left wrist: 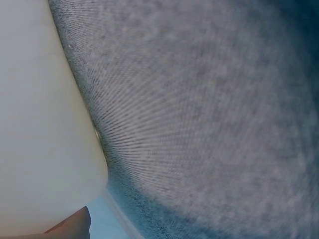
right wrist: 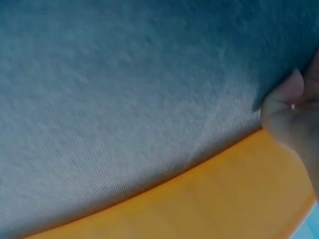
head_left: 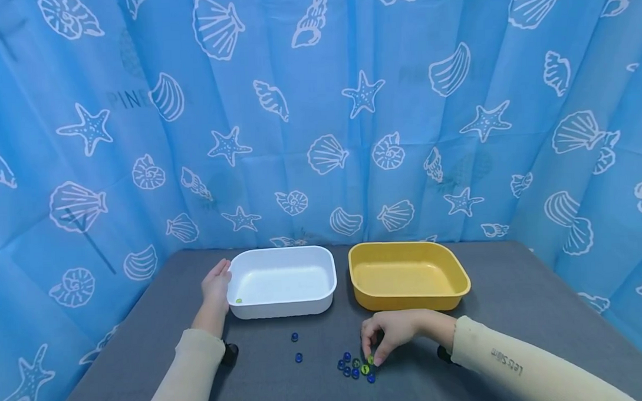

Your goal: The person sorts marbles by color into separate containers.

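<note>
At the left side of a white tub [head_left: 282, 309], my left hand [head_left: 216, 285] rests against the outer wall, fingers extended. The left wrist view shows a fingertip [left wrist: 79, 224] by that wall. In front of a yellow tub [head_left: 409, 302], my right hand [head_left: 391, 331] reaches down and pinches a yellow-green marble [head_left: 370, 360] between thumb and finger. Under and beside it lies a cluster of several marbles, mostly blue [head_left: 356, 373], with another yellow-green marble [head_left: 365, 369]. The right wrist view shows the right hand [right wrist: 294, 109] partly, its marble out of sight.
Two separate blue marbles, one farther back [head_left: 295, 337] and one nearer [head_left: 299, 357], lie in front of the white tub. A small yellow-green marble [head_left: 238, 301] sits inside that tub. Grey cloth [head_left: 274, 385] covers the table; a blue shell-print curtain [head_left: 321, 194] hangs behind.
</note>
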{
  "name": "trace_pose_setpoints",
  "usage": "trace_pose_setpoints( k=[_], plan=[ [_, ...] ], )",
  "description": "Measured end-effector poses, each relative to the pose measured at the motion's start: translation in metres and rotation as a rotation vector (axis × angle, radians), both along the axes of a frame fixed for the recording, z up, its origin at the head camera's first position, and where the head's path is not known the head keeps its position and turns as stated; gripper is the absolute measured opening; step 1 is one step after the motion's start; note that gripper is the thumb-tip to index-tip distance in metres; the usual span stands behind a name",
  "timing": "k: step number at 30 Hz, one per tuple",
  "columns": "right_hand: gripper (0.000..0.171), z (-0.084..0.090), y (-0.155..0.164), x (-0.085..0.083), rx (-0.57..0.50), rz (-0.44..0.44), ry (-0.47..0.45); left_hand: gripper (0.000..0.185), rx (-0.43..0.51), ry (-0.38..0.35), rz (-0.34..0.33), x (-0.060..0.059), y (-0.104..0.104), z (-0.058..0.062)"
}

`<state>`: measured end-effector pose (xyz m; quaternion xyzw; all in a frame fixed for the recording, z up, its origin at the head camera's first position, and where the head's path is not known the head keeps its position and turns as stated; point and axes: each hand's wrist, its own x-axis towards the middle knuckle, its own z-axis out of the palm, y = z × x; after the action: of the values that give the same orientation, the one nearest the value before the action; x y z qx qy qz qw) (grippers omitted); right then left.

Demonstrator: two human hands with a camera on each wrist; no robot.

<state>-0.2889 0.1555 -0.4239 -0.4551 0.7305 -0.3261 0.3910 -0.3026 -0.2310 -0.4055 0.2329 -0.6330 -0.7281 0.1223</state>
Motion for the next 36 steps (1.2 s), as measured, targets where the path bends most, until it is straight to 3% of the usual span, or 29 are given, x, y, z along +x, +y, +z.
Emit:
trace_pose_setpoints(
  k=[4, 14, 24, 36],
  plan=[
    [0.011, 0.025, -0.005, 0.013, -0.024, -0.077, -0.060, 0.047, 0.002, 0.001, -0.005, 0.000, 0.000, 0.001],
    [0.015, 0.041, -0.012, 0.009, -0.040, -0.187, -0.048, 0.048, -0.008, -0.004, -0.018, 0.001, 0.001, 0.001],
    [0.021, 0.059, -0.026, 0.002, -0.108, -0.329, 0.045, 0.048, -0.009, -0.009, -0.015, 0.002, -0.001, -0.002],
    [0.017, 0.074, -0.045, -0.006, -0.182, -0.486, -0.030, 0.048, -0.009, 0.000, -0.010, 0.000, -0.001, -0.002]
  ],
)
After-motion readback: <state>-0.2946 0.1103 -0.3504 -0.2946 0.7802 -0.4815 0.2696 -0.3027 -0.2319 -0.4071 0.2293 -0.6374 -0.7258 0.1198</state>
